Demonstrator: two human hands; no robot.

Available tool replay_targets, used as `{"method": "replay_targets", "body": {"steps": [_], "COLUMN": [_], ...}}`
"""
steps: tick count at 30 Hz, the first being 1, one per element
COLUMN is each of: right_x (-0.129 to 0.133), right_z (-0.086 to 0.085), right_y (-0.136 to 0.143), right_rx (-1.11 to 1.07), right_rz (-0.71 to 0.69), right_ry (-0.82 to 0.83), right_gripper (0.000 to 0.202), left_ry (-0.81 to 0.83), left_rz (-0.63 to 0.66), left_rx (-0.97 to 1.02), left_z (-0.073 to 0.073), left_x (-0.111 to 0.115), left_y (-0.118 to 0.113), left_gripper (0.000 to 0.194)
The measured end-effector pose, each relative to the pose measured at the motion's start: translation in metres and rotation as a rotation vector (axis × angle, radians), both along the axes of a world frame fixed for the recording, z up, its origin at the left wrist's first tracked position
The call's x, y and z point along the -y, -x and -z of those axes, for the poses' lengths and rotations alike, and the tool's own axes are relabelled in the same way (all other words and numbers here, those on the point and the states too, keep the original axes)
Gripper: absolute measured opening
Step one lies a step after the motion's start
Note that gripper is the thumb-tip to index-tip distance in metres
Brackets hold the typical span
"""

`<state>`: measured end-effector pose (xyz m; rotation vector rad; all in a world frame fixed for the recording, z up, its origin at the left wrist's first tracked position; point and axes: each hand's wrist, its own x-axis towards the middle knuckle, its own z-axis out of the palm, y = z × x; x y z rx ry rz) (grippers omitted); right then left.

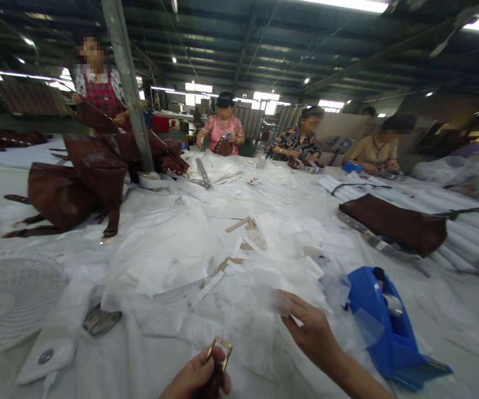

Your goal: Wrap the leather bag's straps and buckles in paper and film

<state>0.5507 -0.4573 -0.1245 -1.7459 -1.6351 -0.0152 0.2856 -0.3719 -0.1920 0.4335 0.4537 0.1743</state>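
Note:
At the bottom centre my left hand [202, 377] is closed round a brown leather strap [213, 384], whose gold buckle [223, 348] sticks up past the fingers. Farther right and higher, my right hand [312, 330] reaches over the heap of thin white sheets [248, 310]. A small translucent white piece [279, 302] is pinched at its fingertips, blurred by motion. To the right of this hand stands a blue tape dispenser [393, 327], with a clear sheet at its left side.
Brown leather bags [77, 188] lie at the left beside a metal post [129, 83]; another brown bag [393, 221] rests on white rolls [472, 238]. A white fan [15, 299] is at the lower left. Several people work across the table.

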Motion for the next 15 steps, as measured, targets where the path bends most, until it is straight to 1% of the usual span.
{"method": "replay_targets", "body": {"steps": [1,3,6,8,10,13,15], "right_x": [0.008,0.023,0.039,0.048,0.056,0.065,0.069], "right_z": [0.000,0.002,0.005,0.006,0.007,0.008,0.009], "right_y": [0.010,0.030,0.057,0.071,0.084,0.102,0.112], "right_rx": [0.061,0.119,0.092,0.036,-0.012,-0.049,-0.040], "right_rz": [-0.069,-0.144,-0.171,-0.180,-0.189,-0.191,-0.177], "right_ry": [0.013,0.042,0.061,0.052,0.034,0.002,-0.013], "right_gripper": [0.023,0.023,0.025,0.028,0.029,0.030,0.030], "left_ry": [0.048,0.145,0.209,0.220,0.239,0.241,0.157], "left_rz": [0.007,-0.007,-0.062,-0.081,-0.098,-0.109,-0.077], "left_rx": [-0.025,-0.123,-0.302,-0.357,-0.356,-0.334,-0.318], "left_z": [-0.006,-0.013,-0.011,-0.009,-0.012,-0.026,-0.038], "left_x": [0.002,0.007,0.012,0.014,0.017,0.026,0.034], "left_y": [0.001,0.002,0.004,0.005,0.007,0.008,0.008], "left_gripper": [0.040,0.032,0.020,0.022,0.025,0.030,0.039]}}
